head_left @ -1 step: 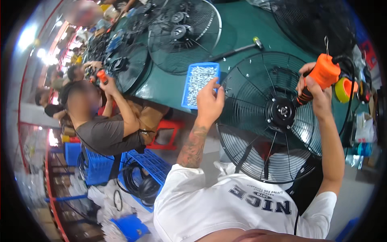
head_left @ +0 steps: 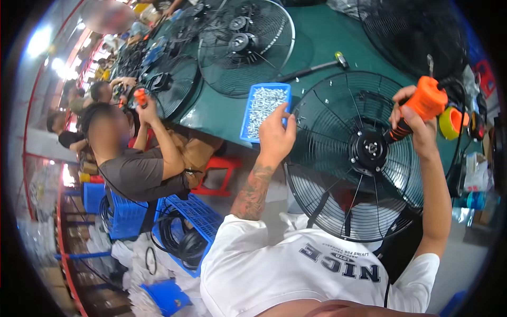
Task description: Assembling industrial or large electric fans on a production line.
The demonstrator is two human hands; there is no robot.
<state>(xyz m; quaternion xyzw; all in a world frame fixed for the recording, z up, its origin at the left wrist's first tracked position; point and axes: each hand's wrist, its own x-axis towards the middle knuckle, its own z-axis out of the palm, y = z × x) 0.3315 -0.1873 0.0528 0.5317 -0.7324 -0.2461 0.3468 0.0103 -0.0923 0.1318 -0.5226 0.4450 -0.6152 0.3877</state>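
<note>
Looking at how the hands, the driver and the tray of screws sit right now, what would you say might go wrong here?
1. The blue tray of screws sits at the table edge with the left hand at its corner; a nudge might tip it and spill screws.
2. The right hand holds the orange power driver tilted over the fan hub; its tip could slip off into the black wire fan guard.
3. The hammer lies close behind the guard and might get knocked.

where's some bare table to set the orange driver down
Bare green table lies beyond the hammer, between the two far fan guards, with a smaller patch left of the blue screw tray. The near fan guard crowds both hands.
</note>
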